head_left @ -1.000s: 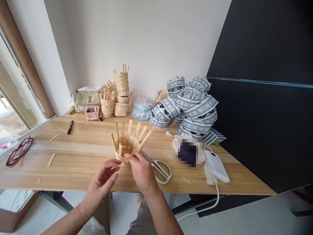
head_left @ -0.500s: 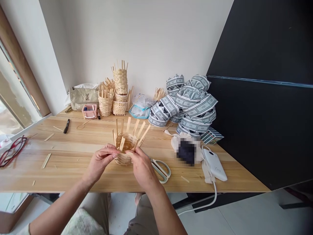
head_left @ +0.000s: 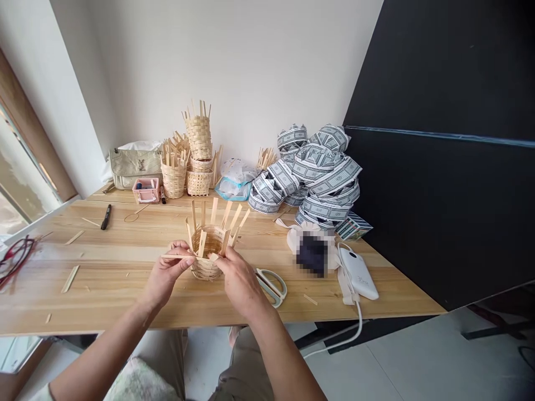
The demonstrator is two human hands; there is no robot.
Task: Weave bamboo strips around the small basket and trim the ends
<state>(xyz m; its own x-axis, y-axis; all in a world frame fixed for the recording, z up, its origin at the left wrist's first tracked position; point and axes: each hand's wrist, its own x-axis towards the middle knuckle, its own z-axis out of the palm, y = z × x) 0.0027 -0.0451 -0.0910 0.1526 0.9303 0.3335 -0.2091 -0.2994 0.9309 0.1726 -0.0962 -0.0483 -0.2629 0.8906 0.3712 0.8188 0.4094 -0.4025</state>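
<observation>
A small woven bamboo basket stands on the table in front of me, upright stakes sticking up around its rim. At its near left side, my left hand pinches a thin bamboo strip between thumb and fingers. The strip runs across to the near rim. My right hand is closed on the basket's near right rim, thumb pressed by the strip and fingers partly hidden behind a stake. Beside that hand lie scissors with pale green handles, their blades hidden.
Woven baskets are stacked at the back, beside a pink box and a beige handbag. Patterned paper bands pile up at back right. A white power bank with a cable lies right. Bamboo scraps and a black marker lie left.
The view has shifted a little. The strip's free end now sticks out farther left past my left hand, and its fingers have moved slightly. My right hand stays at the rim.
</observation>
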